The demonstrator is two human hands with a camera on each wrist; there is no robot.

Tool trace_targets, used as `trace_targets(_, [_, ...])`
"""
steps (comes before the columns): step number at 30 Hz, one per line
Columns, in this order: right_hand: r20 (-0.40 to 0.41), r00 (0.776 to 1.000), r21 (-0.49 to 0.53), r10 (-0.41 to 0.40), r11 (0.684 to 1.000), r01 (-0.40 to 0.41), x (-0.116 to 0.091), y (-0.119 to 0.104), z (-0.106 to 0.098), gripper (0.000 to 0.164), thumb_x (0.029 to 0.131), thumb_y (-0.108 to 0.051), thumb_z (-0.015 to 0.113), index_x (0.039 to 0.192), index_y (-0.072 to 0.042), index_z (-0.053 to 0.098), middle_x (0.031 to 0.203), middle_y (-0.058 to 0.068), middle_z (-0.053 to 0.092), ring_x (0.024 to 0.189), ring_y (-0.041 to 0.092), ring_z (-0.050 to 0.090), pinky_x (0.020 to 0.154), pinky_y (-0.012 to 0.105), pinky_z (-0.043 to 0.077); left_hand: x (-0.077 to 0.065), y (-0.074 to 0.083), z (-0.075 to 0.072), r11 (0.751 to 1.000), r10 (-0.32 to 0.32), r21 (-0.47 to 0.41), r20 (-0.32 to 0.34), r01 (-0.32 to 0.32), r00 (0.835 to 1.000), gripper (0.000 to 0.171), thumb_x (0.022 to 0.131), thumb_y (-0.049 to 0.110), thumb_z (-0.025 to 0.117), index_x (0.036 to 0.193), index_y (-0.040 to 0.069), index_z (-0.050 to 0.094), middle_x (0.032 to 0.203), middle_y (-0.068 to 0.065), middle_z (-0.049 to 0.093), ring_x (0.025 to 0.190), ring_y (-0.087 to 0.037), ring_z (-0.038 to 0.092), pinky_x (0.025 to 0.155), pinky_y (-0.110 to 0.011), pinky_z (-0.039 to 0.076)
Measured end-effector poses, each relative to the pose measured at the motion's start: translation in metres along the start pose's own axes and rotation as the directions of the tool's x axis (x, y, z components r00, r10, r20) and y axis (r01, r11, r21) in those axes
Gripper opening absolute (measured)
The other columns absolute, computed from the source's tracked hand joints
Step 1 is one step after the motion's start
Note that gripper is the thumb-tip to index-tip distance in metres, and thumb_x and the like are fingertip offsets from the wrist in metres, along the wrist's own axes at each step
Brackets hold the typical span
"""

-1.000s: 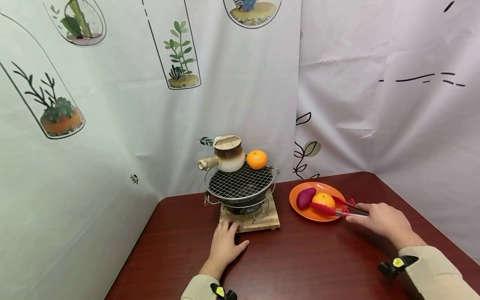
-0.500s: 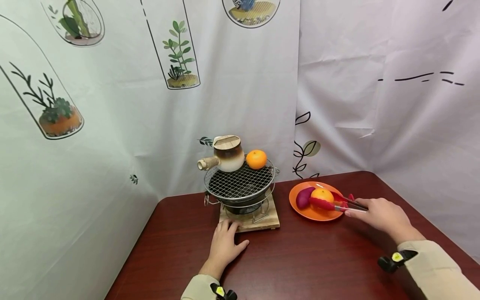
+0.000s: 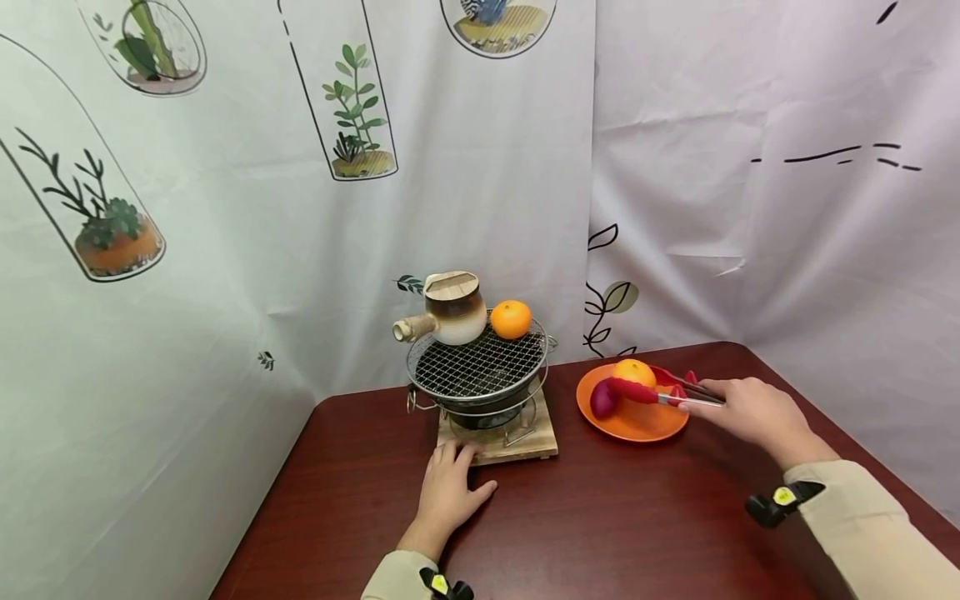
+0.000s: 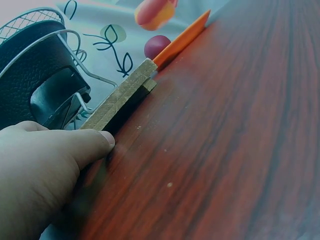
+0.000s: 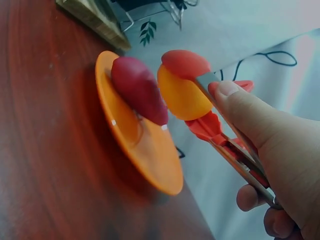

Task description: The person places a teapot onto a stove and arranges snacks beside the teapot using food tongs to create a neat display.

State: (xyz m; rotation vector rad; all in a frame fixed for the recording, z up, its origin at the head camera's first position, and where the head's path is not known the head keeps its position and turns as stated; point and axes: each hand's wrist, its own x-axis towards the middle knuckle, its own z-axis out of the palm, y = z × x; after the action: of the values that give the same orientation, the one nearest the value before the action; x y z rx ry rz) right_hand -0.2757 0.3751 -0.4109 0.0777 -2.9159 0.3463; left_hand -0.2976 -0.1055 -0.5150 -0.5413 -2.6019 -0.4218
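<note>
My right hand [image 3: 765,417] grips a pair of red-tipped metal tongs [image 3: 633,390] at the right. Their tips clasp a mandarin [image 3: 633,370], which is raised above the orange plate [image 3: 637,430] in the right wrist view. A purple sweet potato [image 5: 140,90] lies on that plate, just beside the mandarin. My left hand [image 3: 447,496] rests with relaxed fingers at the front edge of a wooden board [image 3: 517,451], thumb spread to the side. In the left wrist view, the thumb [image 4: 95,142] is near the board's edge; the other fingers are mostly hidden.
On the board stands a round black grill [image 3: 480,371] with a wire mesh top and wire stand. A lidded pot [image 3: 459,321] with a side handle and a second mandarin [image 3: 511,319] sit on the mesh. Patterned white cloth [image 3: 487,208] hangs behind the dark red table [image 3: 600,533].
The right hand and tongs have lifted the mandarin up off the plate and slightly left, so it now overlaps the sweet potato less from above. The left hand stays in place.
</note>
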Motion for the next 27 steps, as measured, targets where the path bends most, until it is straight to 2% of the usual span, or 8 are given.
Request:
trace_targets(9, [0.005,1.0,-0.009,-0.004,1.0,0.004,0.014,-0.018,-0.02,0.099,0.08,-0.085,0.051,0.14,-0.006,0.06,0.127,0.03,0.062,0.105,0.048,0.062,0.078,0.065,0.049,0.0,0.0,0.0,1.0,0.001,-0.002,-0.006,-0.001,1.0,0.051,0.077,0.046,0.084,0.117,0.021,0.065,0.122,-0.009,0.055,0.12,-0.034,0.051,0.103,-0.05,0.042])
trace_targets(19, [-0.025,0.999,-0.028,-0.039,0.999,0.038,0.027,-0.037,-0.036,0.099,0.08,-0.088,0.045,0.142,-0.013,0.059,0.127,0.028,0.063,0.105,0.047,0.062,0.08,0.067,0.048,0.0,-0.001,0.002,1.0,0.022,0.015,-0.043,-0.022,0.999,0.052,0.075,0.045,0.085,0.116,0.02,0.065,0.119,-0.009,0.056,0.117,-0.033,0.052,0.101,-0.051,0.043])
trace_targets(27, [-0.038,0.996,-0.031,-0.075,0.997,0.074,0.036,-0.053,-0.05,0.095,0.081,-0.087,0.048,0.142,-0.015,0.06,0.123,0.031,0.063,0.101,0.047,0.062,0.075,0.064,0.049,0.0,-0.001,0.002,0.999,0.029,0.022,-0.049,-0.028,0.998,0.052,0.075,0.045,0.086,0.115,0.019,0.066,0.119,-0.009,0.056,0.117,-0.034,0.052,0.1,-0.051,0.044])
